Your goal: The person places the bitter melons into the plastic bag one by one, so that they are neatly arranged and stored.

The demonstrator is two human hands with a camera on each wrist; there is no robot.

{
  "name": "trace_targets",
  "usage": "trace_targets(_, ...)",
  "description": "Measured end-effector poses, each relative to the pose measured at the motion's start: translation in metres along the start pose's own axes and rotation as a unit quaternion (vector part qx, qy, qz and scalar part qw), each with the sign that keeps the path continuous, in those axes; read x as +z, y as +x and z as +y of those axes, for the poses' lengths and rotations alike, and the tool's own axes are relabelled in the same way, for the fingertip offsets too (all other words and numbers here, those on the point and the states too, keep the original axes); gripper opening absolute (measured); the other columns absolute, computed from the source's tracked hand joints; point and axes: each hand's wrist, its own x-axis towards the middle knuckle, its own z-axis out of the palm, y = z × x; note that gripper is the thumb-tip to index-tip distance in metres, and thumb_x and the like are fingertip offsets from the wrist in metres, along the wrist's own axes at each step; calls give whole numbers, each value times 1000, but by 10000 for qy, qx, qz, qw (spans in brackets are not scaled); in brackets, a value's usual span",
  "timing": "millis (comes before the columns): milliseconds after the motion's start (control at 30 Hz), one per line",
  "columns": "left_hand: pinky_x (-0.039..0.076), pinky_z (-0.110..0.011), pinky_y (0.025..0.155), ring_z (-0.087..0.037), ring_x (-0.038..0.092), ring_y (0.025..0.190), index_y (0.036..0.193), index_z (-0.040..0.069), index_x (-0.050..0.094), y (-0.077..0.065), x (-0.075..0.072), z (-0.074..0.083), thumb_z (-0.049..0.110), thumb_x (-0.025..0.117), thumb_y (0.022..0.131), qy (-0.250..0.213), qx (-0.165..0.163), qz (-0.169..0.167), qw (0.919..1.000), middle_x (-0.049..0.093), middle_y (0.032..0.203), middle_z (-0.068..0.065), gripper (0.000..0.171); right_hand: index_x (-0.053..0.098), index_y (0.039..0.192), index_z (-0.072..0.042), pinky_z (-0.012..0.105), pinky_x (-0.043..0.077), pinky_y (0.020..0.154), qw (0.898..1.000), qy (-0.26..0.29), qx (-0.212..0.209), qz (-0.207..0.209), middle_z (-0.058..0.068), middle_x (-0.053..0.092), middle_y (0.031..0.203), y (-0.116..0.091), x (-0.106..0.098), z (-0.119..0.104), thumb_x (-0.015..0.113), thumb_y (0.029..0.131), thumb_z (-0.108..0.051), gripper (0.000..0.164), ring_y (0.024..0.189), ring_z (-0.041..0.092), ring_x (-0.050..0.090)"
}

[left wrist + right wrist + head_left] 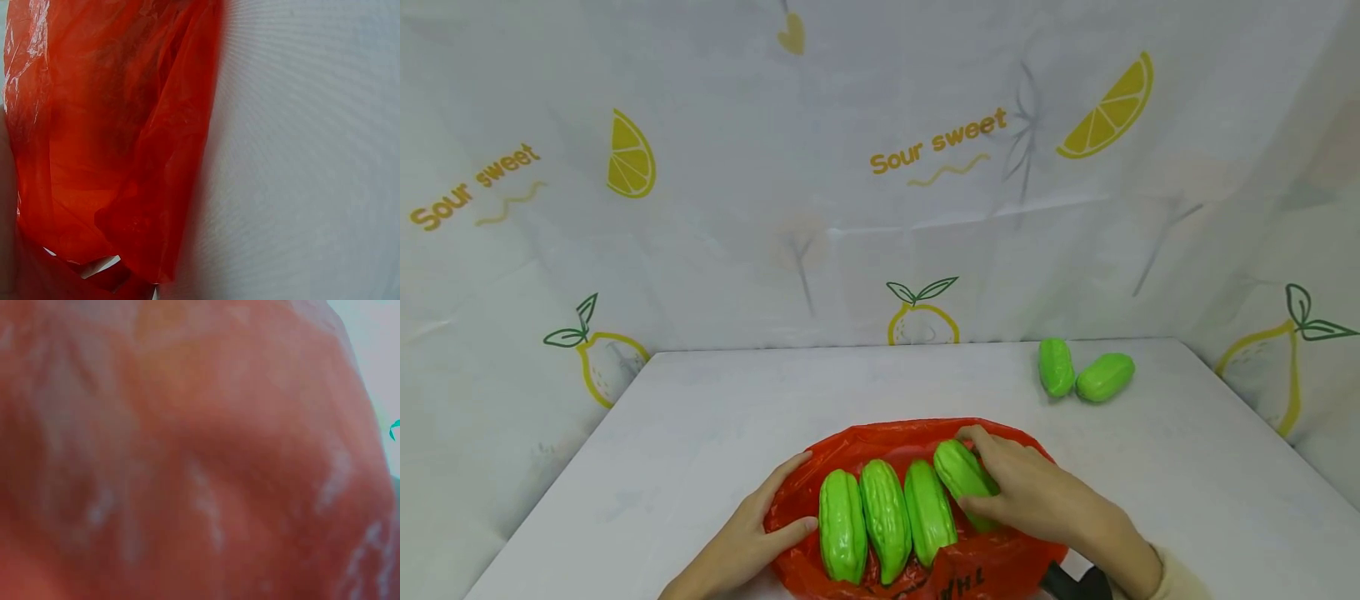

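Observation:
In the head view a red plastic bag (1000, 567) lies spread wide at the table's near side, its mouth facing up. Inside it, three green bitter melons (884, 521) lie side by side. My right hand (1033, 492) grips another bitter melon (958, 471) by its sides, at the right end of that row. At the bag's left rim, my left hand (752, 529) holds the plastic, thumb on the inside. Red plastic (125, 125) fills much of the left wrist view; the right wrist view is blurred by red plastic (219, 456) close up.
Two more green bitter melons, one upright (1056, 367) and one slanted (1105, 377), lie at the back right of the white table (737, 400). A white cloth backdrop (737, 250) with lemon prints hangs behind. A black strap (1075, 582) shows under the right wrist.

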Motion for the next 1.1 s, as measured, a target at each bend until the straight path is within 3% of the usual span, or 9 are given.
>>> trace_targets(233, 61, -33, 85, -33, 51, 129, 153, 35, 30, -1, 0, 1, 34, 63, 97, 16, 18, -20, 10000, 43, 152, -10, 65, 51, 129, -18, 36, 50, 76, 9994, -187, 217, 179, -3, 61, 108, 4, 7, -2, 78, 85, -34, 54, 96, 15, 55)
trace_targets(467, 61, -34, 85, -33, 50, 130, 153, 37, 29, 0, 0, 1, 35, 63, 97, 28, -28, 2, 10000, 42, 152, -8, 66, 56, 125, -24, 40, 49, 78, 9995, 46, 305, -95, 1, 62, 114, 4, 11, -1, 73, 89, -36, 42, 98, 18, 54)
trace_targets(733, 61, -33, 86, -31, 52, 128, 153, 37, 28, 0, 0, 1, 35, 63, 97, 7, -13, 13, 10000, 43, 151, -8, 66, 53, 138, -20, 39, 52, 82, 9986, 159, 15, -509, 6, 54, 130, -1, 8, 1, 78, 81, -47, 68, 107, 18, 53)
trace_targets(1100, 60, -32, 86, -31, 53, 126, 153, 36, 28, -1, -1, 1, 35, 62, 97, 54, 14, -13, 10000, 44, 151, -9, 66, 49, 141, -19, 41, 52, 85, 9969, 409, 70, -670, 9, 50, 135, 1, 9, 3, 86, 74, -37, 79, 109, 20, 53)
